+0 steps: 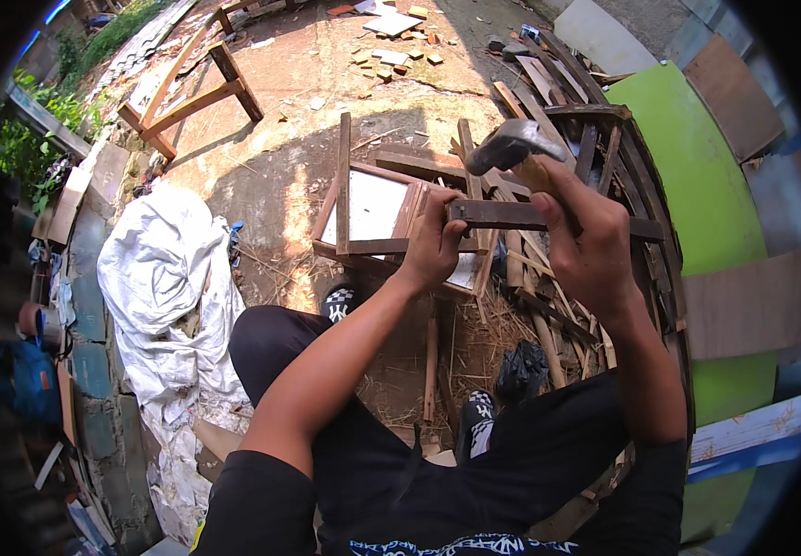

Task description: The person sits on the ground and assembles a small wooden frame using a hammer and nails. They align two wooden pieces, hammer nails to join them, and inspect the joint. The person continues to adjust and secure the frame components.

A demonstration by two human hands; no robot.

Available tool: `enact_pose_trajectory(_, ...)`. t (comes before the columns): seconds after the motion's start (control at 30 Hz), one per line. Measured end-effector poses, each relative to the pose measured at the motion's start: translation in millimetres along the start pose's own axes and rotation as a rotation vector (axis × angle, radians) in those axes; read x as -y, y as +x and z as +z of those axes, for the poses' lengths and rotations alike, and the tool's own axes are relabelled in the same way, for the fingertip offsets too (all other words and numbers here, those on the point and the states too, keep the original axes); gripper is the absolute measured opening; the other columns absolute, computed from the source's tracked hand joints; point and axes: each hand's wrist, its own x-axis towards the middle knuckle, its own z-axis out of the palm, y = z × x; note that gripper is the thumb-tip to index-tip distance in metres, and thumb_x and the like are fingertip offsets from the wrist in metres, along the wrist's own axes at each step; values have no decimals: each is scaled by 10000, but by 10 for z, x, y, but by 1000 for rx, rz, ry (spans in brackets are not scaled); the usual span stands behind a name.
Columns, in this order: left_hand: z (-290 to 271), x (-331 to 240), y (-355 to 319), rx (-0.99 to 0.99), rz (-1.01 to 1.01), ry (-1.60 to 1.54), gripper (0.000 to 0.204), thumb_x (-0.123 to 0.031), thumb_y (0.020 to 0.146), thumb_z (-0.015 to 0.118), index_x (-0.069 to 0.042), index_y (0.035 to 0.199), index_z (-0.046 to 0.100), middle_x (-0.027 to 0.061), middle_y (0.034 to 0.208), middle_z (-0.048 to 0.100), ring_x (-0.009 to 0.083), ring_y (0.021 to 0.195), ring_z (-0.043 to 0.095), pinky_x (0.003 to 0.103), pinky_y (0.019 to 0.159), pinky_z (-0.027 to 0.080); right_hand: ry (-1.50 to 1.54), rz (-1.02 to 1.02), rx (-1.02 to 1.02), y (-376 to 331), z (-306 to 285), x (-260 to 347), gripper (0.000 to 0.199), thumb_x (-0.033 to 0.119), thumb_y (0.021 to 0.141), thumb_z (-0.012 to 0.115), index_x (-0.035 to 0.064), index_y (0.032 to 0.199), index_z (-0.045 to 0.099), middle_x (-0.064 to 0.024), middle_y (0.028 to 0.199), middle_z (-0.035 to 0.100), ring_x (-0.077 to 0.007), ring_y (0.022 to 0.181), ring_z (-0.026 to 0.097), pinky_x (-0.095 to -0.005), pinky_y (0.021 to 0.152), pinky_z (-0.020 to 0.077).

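My right hand (593, 236) is closed round the wooden handle of a hammer (514, 146), its metal head raised above a dark wooden bar (498, 215). The bar runs sideways behind my right fingers. Its left end meets my left hand (435, 243), whose fingers are wrapped round the wood where the bar meets a wooden frame. A thin upright strip (344, 176) and a lower rail (372, 247) belong to that frame or lie against it. Just beyond is a wood-edged white panel (372, 206). Whether my left fingers also pinch a nail is hidden.
White sheeting (164, 269) lies heaped at the left. Scrap timber (548, 278) and a black plastic bag (521, 371) are on the right, before green boards (697, 167). A wooden frame (187, 107) and broken tiles (391, 23) lie farther off.
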Motion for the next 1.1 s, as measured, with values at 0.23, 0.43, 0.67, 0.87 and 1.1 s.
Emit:
enact_pose_trajectory(0.23, -1, -1, -37, 47, -155, -74, 446, -438, 1064, 512, -48, 1270, 446, 136, 831, 611, 243, 704, 613, 386, 657, 478, -200, 63, 268, -107, 137, -114, 278, 54, 957, 644, -9, 1227, 654, -245, 908, 706, -395, 794, 714, -433, 697, 554)
enact_pose_trajectory(0.43, -20, 11, -32, 40, -112, -46, 467, -473, 1064, 488, -54, 1268, 448, 133, 798, 619, 254, 705, 642, 387, 656, 491, 121, 37, -193, -2, 2, 38, 307, 42, 981, 624, -36, 1278, 635, -235, 913, 717, -319, 744, 715, -373, 661, 532)
enact_pose_trajectory(0.67, -46, 26, -22, 32, -82, -65, 465, -467, 1062, 499, -56, 1276, 448, 138, 859, 621, 232, 757, 647, 374, 689, 502, -152, -35, 172, -42, 46, -134, 263, 102, 981, 625, 1, 1223, 637, -269, 967, 704, -445, 827, 696, -484, 722, 543)
enact_pose_trajectory(0.87, -7, 37, -19, 41, -160, -72, 424, -420, 1072, 504, -55, 1282, 448, 116, 841, 608, 215, 738, 615, 355, 685, 494, -16, -210, -112, -165, 138, -151, 296, 47, 978, 614, -39, 1261, 630, -245, 930, 719, -370, 797, 732, -404, 696, 546)
enact_pose_trajectory(1.1, 11, -59, 1, 42, -79, -69, 427, -418, 1069, 517, -56, 1283, 443, 121, 820, 607, 210, 710, 619, 361, 663, 496, 71, 66, -170, 7, -60, 53, 311, 100, 979, 644, -59, 1246, 624, -296, 964, 697, -436, 774, 708, -456, 671, 538)
